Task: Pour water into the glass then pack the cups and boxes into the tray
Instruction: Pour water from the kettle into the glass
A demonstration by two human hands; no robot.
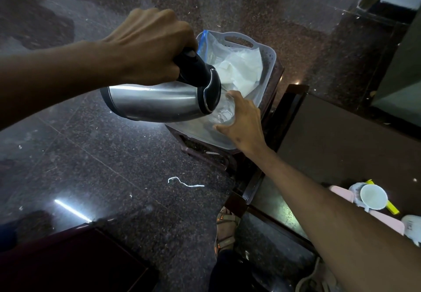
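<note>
Two hands work over the white plastic tray [268, 57] on a small dark stool. Left hand [148, 46] grips tight the black handle of a steel electric kettle [159, 101], tipped w/ its top toward the clear glass [224, 114] inside the tray. Right hand [241, 123] curls around the glass — fingers half closed on it. White plastic bags [239, 68] lie behind; a white cup [373, 197] stands on the table at right.

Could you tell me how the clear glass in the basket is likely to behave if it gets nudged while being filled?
The glass looks thin and smooth, so probably fragile and slippery when wet. It stands in the basket under the kettle; the right hand curls beside it, likely guarding against tipping.
</note>
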